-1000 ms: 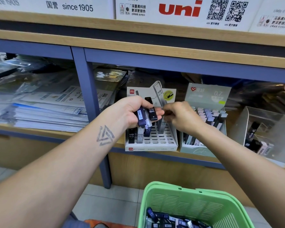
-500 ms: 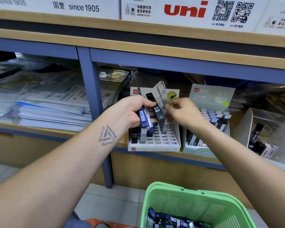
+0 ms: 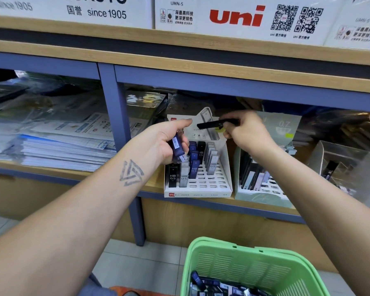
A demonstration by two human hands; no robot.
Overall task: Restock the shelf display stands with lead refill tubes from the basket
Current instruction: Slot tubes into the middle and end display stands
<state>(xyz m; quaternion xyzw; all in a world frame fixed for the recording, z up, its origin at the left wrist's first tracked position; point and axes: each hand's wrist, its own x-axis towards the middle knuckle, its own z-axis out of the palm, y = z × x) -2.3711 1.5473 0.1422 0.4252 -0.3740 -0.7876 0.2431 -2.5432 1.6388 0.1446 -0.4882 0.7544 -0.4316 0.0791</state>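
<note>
A person's right hand (image 3: 247, 133) is pinching a black lead refill tube (image 3: 212, 124) and holding it level above the white display stand (image 3: 201, 184) on the shelf (image 3: 150, 189). The left hand (image 3: 165, 144), index finger pointing out, is gripping a few dark blue tubes (image 3: 177, 146) just over the stand's left rear slots. Tubes marked HB 0.5 are standing upright in the white stand's back and left rows, with front slots lying bare. A pale green stand (image 3: 263, 197) is sitting just to the right, beside a clear acrylic bin (image 3: 350, 167). Below, the green basket (image 3: 244, 263) is holding more tubes.
</note>
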